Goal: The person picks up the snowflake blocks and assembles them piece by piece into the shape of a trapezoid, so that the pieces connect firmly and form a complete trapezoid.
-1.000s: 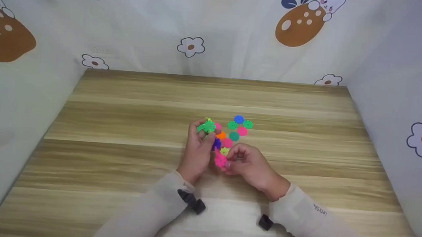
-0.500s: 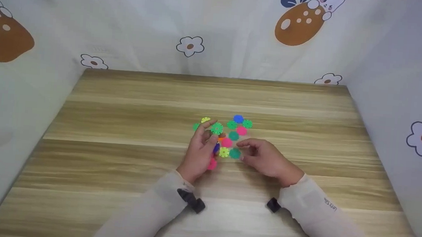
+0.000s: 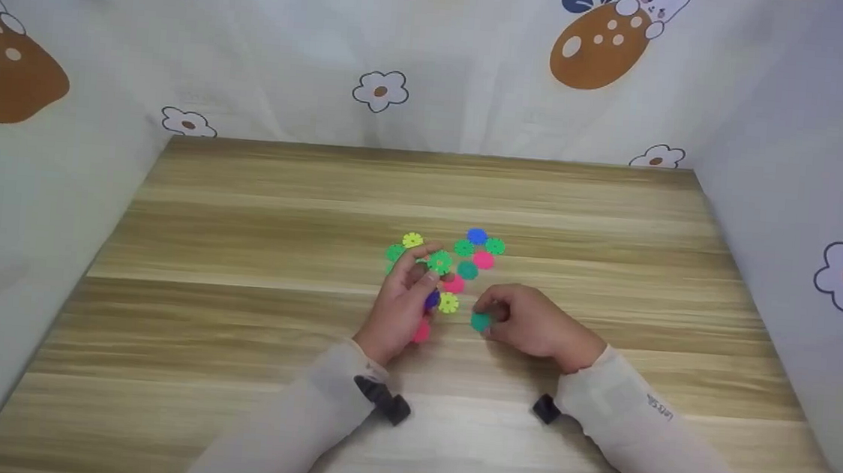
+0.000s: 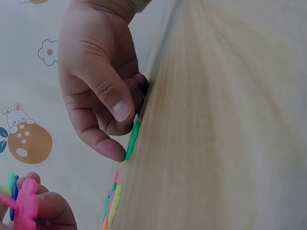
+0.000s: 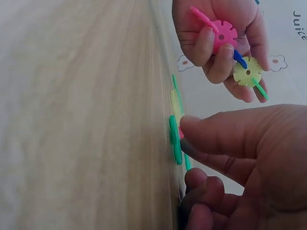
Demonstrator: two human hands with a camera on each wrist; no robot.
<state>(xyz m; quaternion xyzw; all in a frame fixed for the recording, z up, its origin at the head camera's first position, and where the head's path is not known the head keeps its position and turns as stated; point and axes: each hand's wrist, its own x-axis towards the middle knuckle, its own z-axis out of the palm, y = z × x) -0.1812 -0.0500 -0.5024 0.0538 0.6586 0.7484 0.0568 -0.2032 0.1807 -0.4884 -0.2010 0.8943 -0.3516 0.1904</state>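
My left hand (image 3: 399,310) holds a joined chain of notched plastic interlocking discs above the table. From it show a green disc (image 3: 440,261), a dark blue disc (image 3: 432,299) and a pink disc (image 3: 421,332); in the right wrist view a pale yellow disc (image 5: 245,75) shows too. My right hand (image 3: 538,327) has thumb and index finger at opposite edges of a teal disc (image 3: 480,321) low at the tabletop. Seen edge-on in the right wrist view, this teal disc (image 5: 175,140) lies nearly flat along the table.
Loose discs lie between and beyond the hands: a yellow one (image 3: 448,303), a pink one (image 3: 454,284), a blue one (image 3: 477,236) and several others. More, such as another yellow disc (image 3: 412,239), lie past the left fingers. A patterned curtain (image 3: 285,53) surrounds the wooden table (image 3: 232,342).
My right hand has left the pink end of the chain, moved right, and drawn the teal disc slightly toward me, away from the yellow one. My left hand has turned the chain.
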